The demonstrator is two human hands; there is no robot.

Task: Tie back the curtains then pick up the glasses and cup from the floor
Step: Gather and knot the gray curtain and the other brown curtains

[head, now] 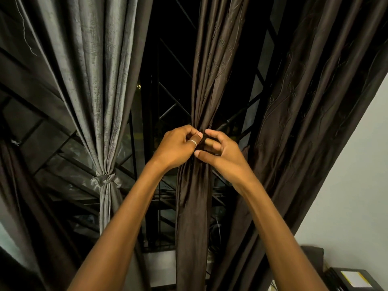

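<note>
Soft, limp, slippery-looking brown curtain; best gripped at the gathered waist. Left hand and right hand both pinching its knot.

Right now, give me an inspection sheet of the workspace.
Surface: floor out of view; nothing seen.
Job's things: grey curtain knotted at its waist; brown curtain bunched between both hands; second brown curtain hangs loose. Glasses and cup not in view.
Clutter: dark box with a yellow label, lower right.
Grippers: left hand and right hand pinch the brown curtain's gathered waist.
Cables: nothing seen.
Surroundings: window grille, dark outside; white wall at right.
</note>
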